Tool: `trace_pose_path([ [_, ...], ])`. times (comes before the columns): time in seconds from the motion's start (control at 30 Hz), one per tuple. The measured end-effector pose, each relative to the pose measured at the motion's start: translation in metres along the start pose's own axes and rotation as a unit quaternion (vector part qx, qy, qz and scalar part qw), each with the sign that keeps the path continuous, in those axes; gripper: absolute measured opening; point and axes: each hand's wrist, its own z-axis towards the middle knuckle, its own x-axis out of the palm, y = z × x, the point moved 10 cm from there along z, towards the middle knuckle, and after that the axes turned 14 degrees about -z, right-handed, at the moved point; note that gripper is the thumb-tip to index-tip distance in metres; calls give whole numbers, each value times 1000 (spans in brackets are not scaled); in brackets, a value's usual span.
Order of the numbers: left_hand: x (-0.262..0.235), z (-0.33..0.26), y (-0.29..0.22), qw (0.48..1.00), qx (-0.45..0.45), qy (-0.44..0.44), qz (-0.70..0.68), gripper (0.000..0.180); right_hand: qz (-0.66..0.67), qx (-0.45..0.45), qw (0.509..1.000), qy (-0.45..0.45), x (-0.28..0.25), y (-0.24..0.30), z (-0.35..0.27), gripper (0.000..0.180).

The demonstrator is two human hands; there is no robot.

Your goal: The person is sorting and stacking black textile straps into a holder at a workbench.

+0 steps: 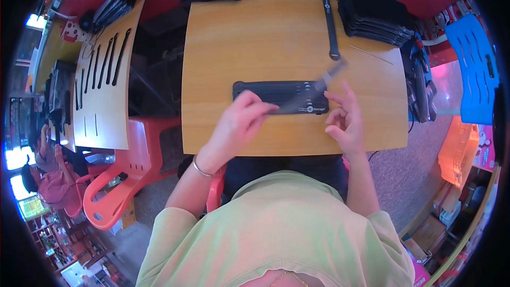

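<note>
While we are leaning over the wooden table (244, 37), our left hand (239, 125) is pinching the near end of a thin grey strip (313, 93), which is running up and to the right across a flat black case (265, 93) lying crosswise in front of us. The strip's far tip is pointing away from us, past the case's right end. Our right hand (344, 119) is hovering just right of the case, fingers loosely spread and holding nothing, nearer the strip's raised end than the left. Beyond, a long black strap (331, 26) is lying lengthwise, a stack of black cases (372, 8) is sitting at the far right corner, and a thin needle (371, 55) is resting near it.
</note>
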Motion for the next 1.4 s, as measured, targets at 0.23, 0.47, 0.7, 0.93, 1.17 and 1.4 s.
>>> trace_pose_path([
  [0.23, 25, -28, 2, 996, -29, 60, -52, 24, 74, 34, 996, 39, -10, 1, -8, 65],
  [0.47, 22, -40, 15, 992, -85, 48, -75, 21, 121, 79, 979, 146, 8, 0, -13, 59],
  [0.7, 9, -48, 28, 989, -123, 13, -85, 20, -59, 193, 963, 180, -4, -29, -23, 22],
  [0.93, 0, -62, 55, 947, -207, -41, -241, 20, -34, 176, 976, 122, 1, -18, -16, 17],
  [1.17, -15, -78, 82, 917, -238, -120, -297, 18, -72, 153, 980, 102, 0, -15, -13, 17],
  [1.4, -24, -81, 98, 905, -251, -161, -304, 12, -68, 102, 990, 64, 1, -7, -5, 15],
])
